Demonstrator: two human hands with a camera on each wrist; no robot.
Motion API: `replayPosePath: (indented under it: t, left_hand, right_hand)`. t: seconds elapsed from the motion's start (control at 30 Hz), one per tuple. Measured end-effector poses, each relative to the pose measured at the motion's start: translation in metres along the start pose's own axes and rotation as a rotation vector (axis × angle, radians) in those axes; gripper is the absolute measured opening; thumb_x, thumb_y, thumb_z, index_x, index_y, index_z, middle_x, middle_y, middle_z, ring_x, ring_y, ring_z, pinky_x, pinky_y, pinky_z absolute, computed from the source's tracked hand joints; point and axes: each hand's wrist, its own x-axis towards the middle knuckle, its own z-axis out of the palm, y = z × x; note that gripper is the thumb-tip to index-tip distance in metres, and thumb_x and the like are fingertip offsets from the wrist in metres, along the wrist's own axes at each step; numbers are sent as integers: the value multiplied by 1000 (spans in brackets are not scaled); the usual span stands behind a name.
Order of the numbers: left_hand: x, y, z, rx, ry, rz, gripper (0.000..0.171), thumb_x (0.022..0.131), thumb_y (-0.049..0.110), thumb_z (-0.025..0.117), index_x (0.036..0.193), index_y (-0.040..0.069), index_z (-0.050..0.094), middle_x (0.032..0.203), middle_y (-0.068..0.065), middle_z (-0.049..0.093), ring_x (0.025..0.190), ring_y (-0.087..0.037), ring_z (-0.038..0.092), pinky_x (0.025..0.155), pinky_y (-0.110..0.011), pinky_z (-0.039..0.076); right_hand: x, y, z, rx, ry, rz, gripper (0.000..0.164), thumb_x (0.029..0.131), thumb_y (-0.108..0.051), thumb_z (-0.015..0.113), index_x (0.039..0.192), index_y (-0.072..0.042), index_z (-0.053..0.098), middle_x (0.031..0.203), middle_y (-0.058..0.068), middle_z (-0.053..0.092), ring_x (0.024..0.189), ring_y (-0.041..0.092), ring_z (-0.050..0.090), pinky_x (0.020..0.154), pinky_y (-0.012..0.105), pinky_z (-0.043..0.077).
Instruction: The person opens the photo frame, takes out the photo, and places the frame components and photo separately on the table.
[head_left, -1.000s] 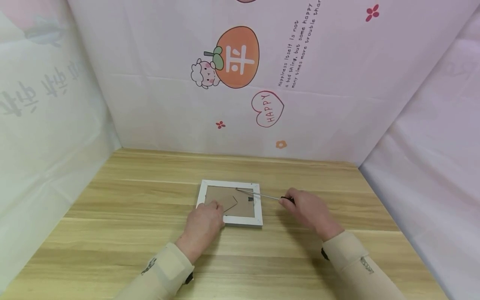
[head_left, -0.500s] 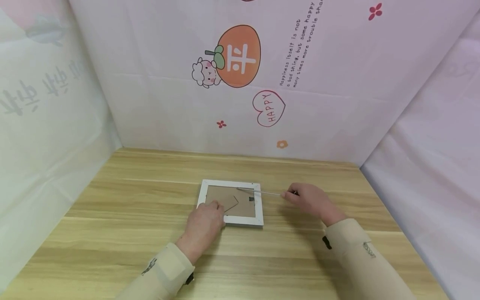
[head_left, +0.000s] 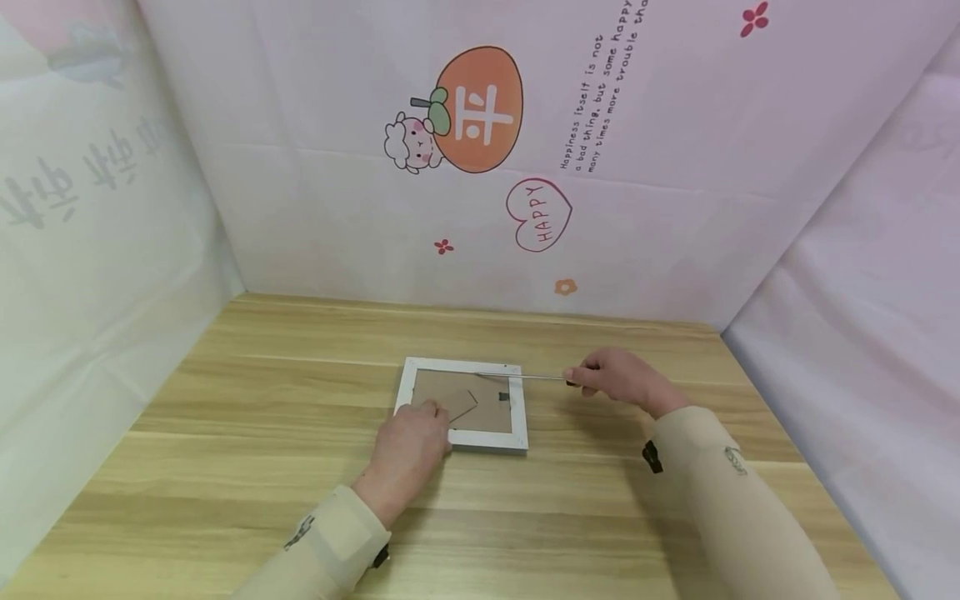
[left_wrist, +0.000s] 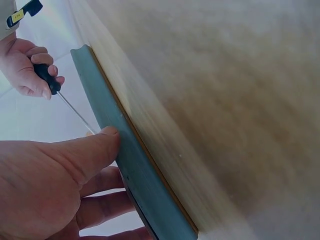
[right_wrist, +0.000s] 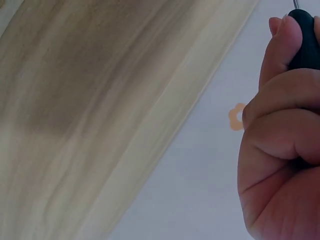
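Note:
A white picture frame [head_left: 487,439] lies face down on the wooden table, its brown backing board [head_left: 442,387] showing. My left hand [head_left: 411,446] grips its near left side. In the left wrist view, the thumb presses the frame's outer edge [left_wrist: 102,92] while the fingers reach over the back. My right hand [head_left: 622,377] holds a screwdriver [head_left: 542,377] by its black handle [right_wrist: 306,45]. The thin metal shaft points left across the frame's right border, its tip by the far inner edge of the backing. A small dark tab [head_left: 504,397] sits at the backing's right side.
The wooden table [head_left: 285,375] runs back to a printed white cloth wall [head_left: 330,233]. More white cloth hangs at the left [head_left: 112,275] and right [head_left: 862,292] sides.
My right hand has moved away from me and turned, swinging the screwdriver's handle toward the back wall. The tip stays near the frame's far inner edge. My left hand keeps its hold.

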Motion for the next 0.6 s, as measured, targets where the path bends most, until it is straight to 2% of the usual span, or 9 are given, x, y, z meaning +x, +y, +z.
replayPosePath:
  t: [0.13,0.3,0.6]
  left_hand:
    - [-1,0,-1,-5,-2,-2,44,80,36,76,109,3,69,97,-8,68,65,-25,56,51,-35,52]
    - [-1,0,-2,-9,-8,-8,43,81,36,76,109,3,69,97,-8,68,65,-24,56,50,-35,52]
    - [-1,1,-2,-9,-4,-4,42,81,35,76,108,4,69,98,-8,68,66,-25,56,50,-35,52]
  right_hand:
    - [-4,-2,6,-12,44,-7,52,91,-61,53,93,-12,69,95,3,70,83,24,58,71,39,48]
    - [-15,-6,17,-85,132,-47,51,91,-62,52,93,-13,66,85,1,62,72,19,51,63,36,44]
    - [-36,-15,29,-161,203,-94,35,90,-54,60,94,-19,65,82,-5,61,70,14,51,63,34,46]
